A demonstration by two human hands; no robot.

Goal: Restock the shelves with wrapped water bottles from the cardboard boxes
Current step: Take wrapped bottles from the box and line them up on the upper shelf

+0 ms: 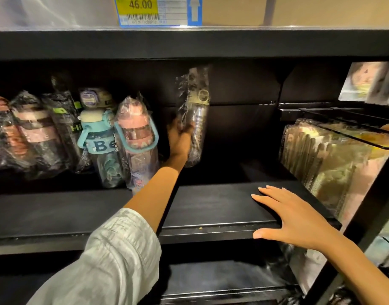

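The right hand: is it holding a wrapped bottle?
No. The right hand lies flat and empty on the shelf edge, while the left hand grips the wrapped bottle.

shop: price tag [143, 11] on shelf [211, 216], wrapped bottles [96, 137].

Wrapped bottles [83, 133] stand left on the shelf [211, 208], flat packets [330, 168] right.

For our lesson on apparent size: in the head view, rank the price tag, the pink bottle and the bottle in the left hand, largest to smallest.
1. Pink bottle, though it sits nearer the camera.
2. Bottle in the left hand.
3. Price tag, cut off at the top edge.
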